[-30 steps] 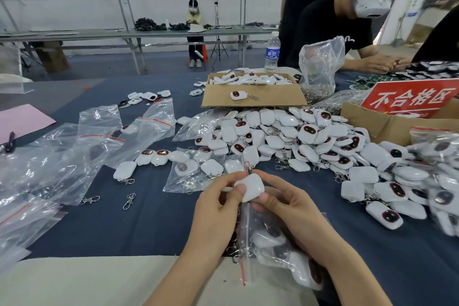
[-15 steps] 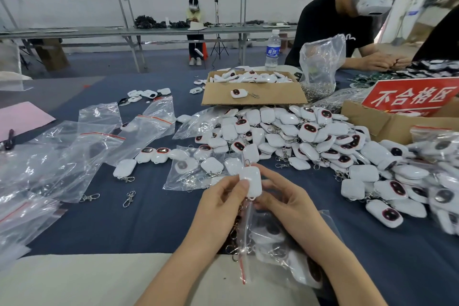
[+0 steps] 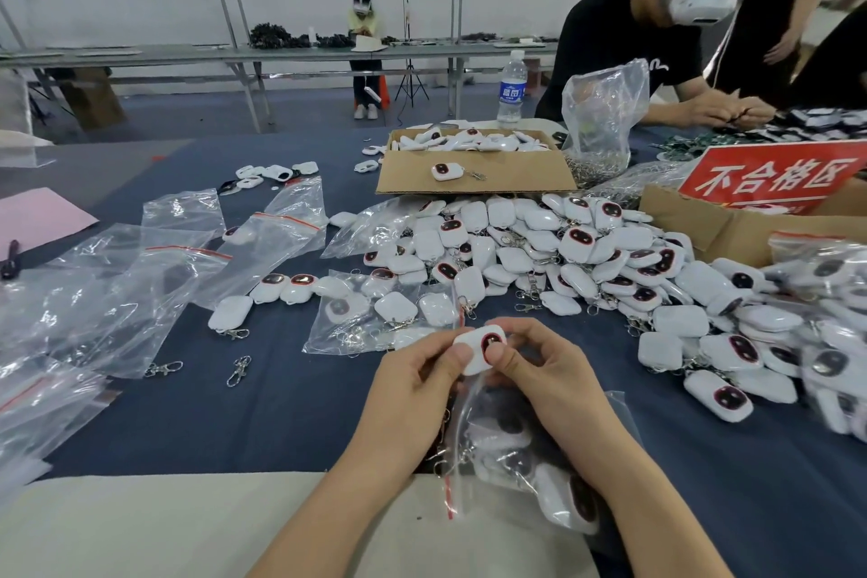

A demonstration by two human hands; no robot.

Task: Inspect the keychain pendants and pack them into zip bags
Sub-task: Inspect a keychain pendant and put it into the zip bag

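- Lying nearest on the blue table point(image 3: 234, 427): zip bag point(image 3: 530, 451), pendants already inside, under both wrists.
- Pinched between left hand point(image 3: 413, 394) and right hand point(image 3: 553, 380): one white pendant point(image 3: 479, 340), red-black face up, just above the bag.
- Beyond: loose pendant pile point(image 3: 586, 258); clear bags point(image 3: 140, 286) to the left.
- Far: cardboard box point(image 3: 474, 174) holding more pendants, water bottle point(image 3: 512, 87) behind it.

White pendant point(image 3: 479, 350), dark red-rimmed face up, just above a zip bag point(image 3: 511, 441) part-filled with pendants; loose heap point(image 3: 586, 258) beyond.

Blue table point(image 3: 291, 418): pendant pile point(image 3: 553, 258), empty zip bags point(image 3: 140, 277), cardboard box point(image 3: 474, 174), loose clasps point(image 3: 239, 370).
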